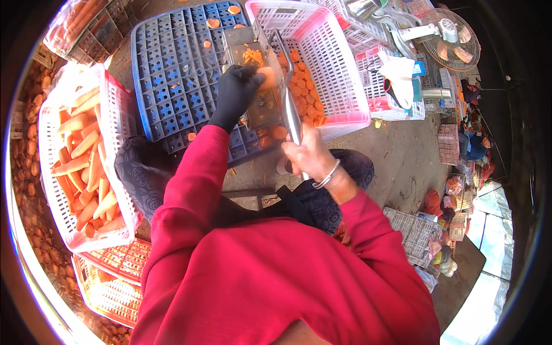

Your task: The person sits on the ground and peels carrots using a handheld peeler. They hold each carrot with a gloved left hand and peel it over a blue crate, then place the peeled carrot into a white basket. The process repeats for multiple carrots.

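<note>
My left hand (238, 92), in a black glove, holds a peeled carrot (267, 78) against a metal slicer (264, 110) on an upturned blue plastic crate (166, 77). The carrot's far side is hidden at the slicer's plate. My bare right hand (312, 153), with a bangle at the wrist, is closed around the slicer's metal handle (291, 114). Orange shreds (252, 56) lie on the slicer's top. Just beyond it, round carrot slices (304, 88) fill part of a pink and white plastic basket (332, 51).
A basket (117, 112) of peeled carrots (86, 142) stands at my left, near stacked red crates (125, 258). Piled baskets, a steel jug (362, 7) and a fan (450, 39) are at the upper right. Several people sit farther off at the right.
</note>
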The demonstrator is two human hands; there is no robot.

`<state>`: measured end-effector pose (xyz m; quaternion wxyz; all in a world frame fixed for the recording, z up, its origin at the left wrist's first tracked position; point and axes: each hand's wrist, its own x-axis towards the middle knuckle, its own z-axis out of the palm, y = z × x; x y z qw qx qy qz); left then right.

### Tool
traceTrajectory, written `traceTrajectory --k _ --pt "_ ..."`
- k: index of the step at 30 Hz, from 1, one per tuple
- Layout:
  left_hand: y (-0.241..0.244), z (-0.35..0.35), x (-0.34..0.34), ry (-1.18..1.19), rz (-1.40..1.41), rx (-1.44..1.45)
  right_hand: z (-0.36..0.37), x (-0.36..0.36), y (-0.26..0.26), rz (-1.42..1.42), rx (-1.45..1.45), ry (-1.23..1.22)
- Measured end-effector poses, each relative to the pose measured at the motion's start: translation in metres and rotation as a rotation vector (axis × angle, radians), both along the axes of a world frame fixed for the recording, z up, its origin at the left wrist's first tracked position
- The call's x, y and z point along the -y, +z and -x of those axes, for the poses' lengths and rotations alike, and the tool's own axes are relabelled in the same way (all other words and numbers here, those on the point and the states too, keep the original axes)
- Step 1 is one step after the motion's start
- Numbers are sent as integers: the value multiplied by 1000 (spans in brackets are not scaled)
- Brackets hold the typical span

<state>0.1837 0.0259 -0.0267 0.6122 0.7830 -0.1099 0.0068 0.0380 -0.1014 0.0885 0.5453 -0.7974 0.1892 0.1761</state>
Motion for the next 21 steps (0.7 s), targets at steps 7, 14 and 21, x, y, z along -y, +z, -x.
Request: traceTrajectory --k 7,14,21 --pt "6 1 2 11 117 -97 13 12 -110 413 311 26" --pt "13 2 4 4 187 -142 -4 9 14 -128 -2 -7" --pt "7 4 10 -18 184 -154 16 16 -110 354 638 107"
